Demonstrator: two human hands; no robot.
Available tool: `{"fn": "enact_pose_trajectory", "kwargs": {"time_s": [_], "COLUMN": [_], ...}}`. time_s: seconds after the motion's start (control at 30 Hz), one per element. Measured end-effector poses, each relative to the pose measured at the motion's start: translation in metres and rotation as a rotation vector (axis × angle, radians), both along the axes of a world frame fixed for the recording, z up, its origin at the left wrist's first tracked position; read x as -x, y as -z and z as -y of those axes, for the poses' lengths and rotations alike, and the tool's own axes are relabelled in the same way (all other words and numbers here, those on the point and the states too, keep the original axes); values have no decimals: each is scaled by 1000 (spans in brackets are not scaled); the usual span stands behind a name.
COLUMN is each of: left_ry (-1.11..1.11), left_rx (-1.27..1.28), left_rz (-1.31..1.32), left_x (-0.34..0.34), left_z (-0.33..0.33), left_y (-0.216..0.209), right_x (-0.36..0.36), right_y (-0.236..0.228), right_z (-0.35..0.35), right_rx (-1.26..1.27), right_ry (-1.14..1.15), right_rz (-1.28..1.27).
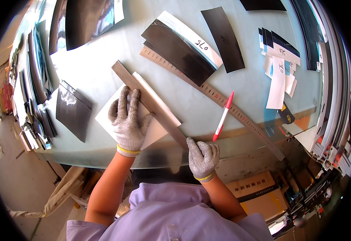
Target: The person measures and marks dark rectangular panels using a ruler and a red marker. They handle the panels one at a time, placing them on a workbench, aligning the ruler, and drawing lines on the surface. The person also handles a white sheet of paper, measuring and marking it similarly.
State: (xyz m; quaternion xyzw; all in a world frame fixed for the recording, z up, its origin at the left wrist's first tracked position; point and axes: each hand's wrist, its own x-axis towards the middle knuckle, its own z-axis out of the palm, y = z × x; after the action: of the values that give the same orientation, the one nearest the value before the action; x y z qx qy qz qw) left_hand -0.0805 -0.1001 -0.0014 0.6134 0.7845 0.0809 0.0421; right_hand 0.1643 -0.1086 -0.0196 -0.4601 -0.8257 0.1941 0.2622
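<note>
My left hand (pixel 127 122), in a grey-white knit glove, lies with fingers spread on a flat grey straightedge bar (pixel 159 110) and the white sheet (pixel 107 114) under it. The bar runs slantwise toward the table's near edge, with a strip of white sheet (pixel 157 96) showing along its far side. At the bar's near end is my gloved right hand (pixel 203 158), its fingers curled closed. Whatever those fingers hold, if anything, is hidden. A red and white pen (pixel 224 114) lies to the right, beside a long steel ruler (pixel 241 115).
Dark sheets (pixel 179 50) partly cover the ruler. Another dark strip (pixel 223 40) lies beyond. Dark pieces (pixel 74 110) sit at left. White labelled strips (pixel 277 80) and a black-yellow tool (pixel 286 114) lie at right. Stacked sheets (pixel 33 80) line the left side; a cardboard box (pixel 259 193) stands below.
</note>
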Motion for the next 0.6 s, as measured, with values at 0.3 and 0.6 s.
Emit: {"fn": "enact_pose_trajectory", "kwargs": {"time_s": [0.3, 0.6], "left_ry": [15, -2], "left_rx": [-14, -1], "left_rz": [-18, -19], "left_x": [2, 0], "left_z": [1, 0], "left_y": [4, 2], "right_x": [-1, 1], "right_y": [5, 5], "right_z": [5, 5], "right_rx": [11, 36], "right_ry": [25, 39], "right_rz": [23, 25]}}
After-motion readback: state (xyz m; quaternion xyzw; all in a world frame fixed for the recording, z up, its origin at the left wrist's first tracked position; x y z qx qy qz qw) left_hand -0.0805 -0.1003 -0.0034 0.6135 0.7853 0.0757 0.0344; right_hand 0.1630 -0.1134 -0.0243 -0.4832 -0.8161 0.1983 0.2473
